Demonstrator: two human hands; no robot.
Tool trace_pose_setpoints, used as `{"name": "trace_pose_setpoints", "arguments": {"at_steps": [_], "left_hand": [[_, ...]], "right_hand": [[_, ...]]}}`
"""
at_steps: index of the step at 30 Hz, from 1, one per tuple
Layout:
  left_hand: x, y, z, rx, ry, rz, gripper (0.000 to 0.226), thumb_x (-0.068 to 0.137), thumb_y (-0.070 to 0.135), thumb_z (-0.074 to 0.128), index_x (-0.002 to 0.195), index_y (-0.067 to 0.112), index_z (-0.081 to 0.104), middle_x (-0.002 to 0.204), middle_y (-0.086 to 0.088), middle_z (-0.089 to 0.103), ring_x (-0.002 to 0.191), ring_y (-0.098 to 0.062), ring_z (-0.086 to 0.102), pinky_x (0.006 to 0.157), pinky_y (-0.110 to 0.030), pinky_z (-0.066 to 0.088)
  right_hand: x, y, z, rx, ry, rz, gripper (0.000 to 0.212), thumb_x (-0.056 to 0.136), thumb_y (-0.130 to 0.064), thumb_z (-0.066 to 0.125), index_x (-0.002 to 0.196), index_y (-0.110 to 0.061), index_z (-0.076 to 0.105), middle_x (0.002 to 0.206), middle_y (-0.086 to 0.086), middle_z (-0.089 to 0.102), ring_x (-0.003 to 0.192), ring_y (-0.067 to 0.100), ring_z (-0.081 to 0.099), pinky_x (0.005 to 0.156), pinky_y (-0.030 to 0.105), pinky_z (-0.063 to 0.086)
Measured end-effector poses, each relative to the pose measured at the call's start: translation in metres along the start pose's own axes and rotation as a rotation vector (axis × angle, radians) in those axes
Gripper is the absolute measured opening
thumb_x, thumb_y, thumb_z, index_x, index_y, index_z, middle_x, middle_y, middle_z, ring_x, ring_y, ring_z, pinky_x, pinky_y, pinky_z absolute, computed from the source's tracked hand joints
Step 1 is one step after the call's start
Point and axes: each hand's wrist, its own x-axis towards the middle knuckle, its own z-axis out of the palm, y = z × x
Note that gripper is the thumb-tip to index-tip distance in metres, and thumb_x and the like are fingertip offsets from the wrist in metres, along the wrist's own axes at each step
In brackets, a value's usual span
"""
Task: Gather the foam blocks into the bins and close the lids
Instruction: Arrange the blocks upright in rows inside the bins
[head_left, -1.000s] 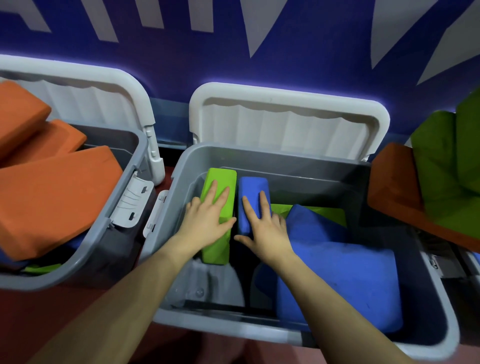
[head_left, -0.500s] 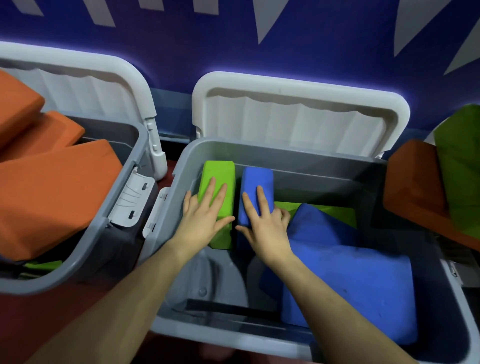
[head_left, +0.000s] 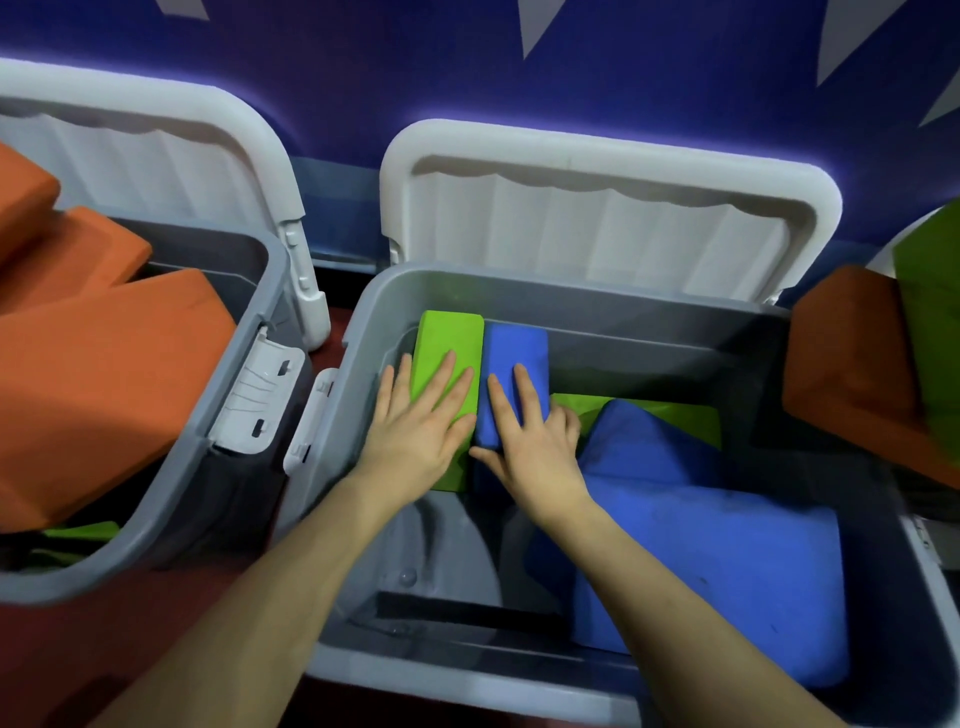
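Both blocks have ended up closer together since a second ago, now touching side by side. Left hand (head_left: 423, 431) lies flat with straight fingers on the green block (head_left: 448, 353), right hand (head_left: 524, 441) flat on the blue block (head_left: 514, 358), thumb tucked under its near end. They sit at the far left of the middle bin (head_left: 353, 364), big blue cushion (head_left: 701, 561) to their right, lid (head_left: 608, 208) open behind, orange blocks (head_left: 104, 374) in the left bin (head_left: 171, 499).

Your left hand (head_left: 423, 431) lies flat on the green block (head_left: 447, 345) and your right hand (head_left: 530, 441) flat on the blue block (head_left: 514, 348) beside it, both inside the middle bin (head_left: 363, 322), whose lid (head_left: 608, 218) stands open. Orange blocks (head_left: 104, 364) fill the left bin (head_left: 197, 452).
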Motion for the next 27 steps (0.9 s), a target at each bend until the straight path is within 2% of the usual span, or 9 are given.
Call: {"name": "trace_pose_setpoints", "arguments": {"at_steps": [2, 4, 7, 10, 14, 17, 20, 24, 27], "left_hand": [[-0.002, 0.006, -0.005, 0.045, -0.008, 0.005, 0.068, 0.090, 0.053, 0.013, 0.147, 0.024, 0.036, 0.157, 0.003, 0.022, 0.145, -0.038, 0.015, 0.115, -0.045, -0.003], [-0.003, 0.007, -0.007, 0.068, -0.060, -0.017, 0.077, 0.083, 0.056, -0.001, 0.151, 0.029, 0.020, 0.160, 0.005, 0.008, 0.148, -0.029, 0.001, 0.115, -0.044, -0.006], [-0.006, 0.008, -0.011, 0.096, -0.116, -0.020, 0.084, 0.075, 0.057, -0.013, 0.152, 0.032, 0.008, 0.160, 0.008, -0.004, 0.148, -0.025, -0.007, 0.116, -0.045, -0.007], [-0.009, 0.013, -0.018, 0.129, -0.152, 0.039, 0.082, 0.078, 0.056, -0.010, 0.152, 0.030, 0.014, 0.160, 0.005, 0.004, 0.148, -0.029, 0.002, 0.116, -0.049, -0.001], [-0.012, 0.022, -0.026, 0.164, -0.128, 0.063, 0.067, 0.089, 0.048, 0.020, 0.139, 0.016, 0.049, 0.147, -0.010, 0.043, 0.132, -0.035, 0.043, 0.106, -0.057, 0.030], [-0.015, 0.044, -0.033, 0.169, -0.109, 0.153, 0.057, 0.087, 0.043, 0.034, 0.124, 0.012, 0.064, 0.130, -0.011, 0.060, 0.117, -0.033, 0.059, 0.093, -0.055, 0.045], [-0.017, 0.075, -0.035, 0.135, -0.127, 0.289, 0.054, 0.085, 0.044, 0.035, 0.115, 0.014, 0.069, 0.122, -0.007, 0.065, 0.112, -0.028, 0.062, 0.090, -0.052, 0.048], [-0.014, 0.111, -0.024, 0.141, -0.216, 0.423, 0.057, 0.097, 0.047, 0.031, 0.146, 0.017, 0.038, 0.154, -0.005, 0.032, 0.142, -0.025, 0.028, 0.114, -0.049, 0.018], [-0.016, 0.126, -0.010, 0.200, -0.319, 0.393, 0.061, 0.101, 0.048, 0.026, 0.153, 0.022, 0.010, 0.161, 0.001, 0.008, 0.147, -0.021, 0.004, 0.116, -0.043, -0.001]], "right_hand": [[-0.001, 0.001, 0.000, -0.034, -0.033, 0.001, 0.092, 0.060, -0.058, 0.081, 0.135, -0.013, 0.053, 0.138, 0.022, 0.051, 0.075, 0.040, 0.062, 0.078, 0.057, 0.050], [-0.002, -0.001, -0.008, -0.038, -0.103, -0.011, 0.090, 0.065, -0.061, 0.076, 0.139, -0.016, 0.051, 0.145, 0.019, 0.045, 0.085, 0.043, 0.063, 0.085, 0.062, 0.045], [-0.003, 0.003, -0.025, 0.001, -0.258, -0.007, 0.087, 0.083, -0.067, 0.054, 0.153, -0.032, 0.014, 0.162, 0.005, 0.004, 0.129, 0.045, 0.039, 0.109, 0.058, 0.021], [-0.016, 0.018, -0.042, 0.017, -0.300, 0.014, 0.084, 0.086, -0.072, 0.038, 0.151, -0.039, -0.003, 0.161, -0.006, -0.010, 0.143, 0.040, 0.017, 0.114, 0.050, 0.011], [-0.037, 0.043, -0.058, -0.041, -0.341, 0.063, 0.092, 0.071, -0.076, 0.011, 0.153, -0.035, 0.011, 0.162, -0.004, 0.009, 0.139, 0.038, 0.029, 0.112, 0.049, 0.020], [-0.053, 0.057, -0.068, -0.087, -0.359, 0.094, 0.081, 0.075, -0.069, 0.030, 0.131, -0.017, 0.059, 0.134, 0.009, 0.058, 0.107, 0.042, 0.062, 0.088, 0.052, 0.049], [-0.070, 0.076, -0.076, -0.177, -0.394, 0.170, 0.080, 0.072, -0.070, 0.032, 0.114, -0.014, 0.070, 0.112, 0.011, 0.070, 0.093, 0.039, 0.068, 0.084, 0.051, 0.051], [-0.095, 0.093, -0.087, -0.119, -0.464, 0.205, 0.089, 0.072, -0.072, 0.023, 0.131, -0.016, 0.058, 0.125, 0.010, 0.062, 0.117, 0.043, 0.055, 0.104, 0.053, 0.019], [-0.103, 0.093, -0.093, -0.107, -0.426, 0.189, 0.076, 0.074, -0.067, 0.032, 0.127, -0.020, 0.060, 0.119, 0.004, 0.064, 0.112, 0.037, 0.058, 0.103, 0.054, 0.028]]}}
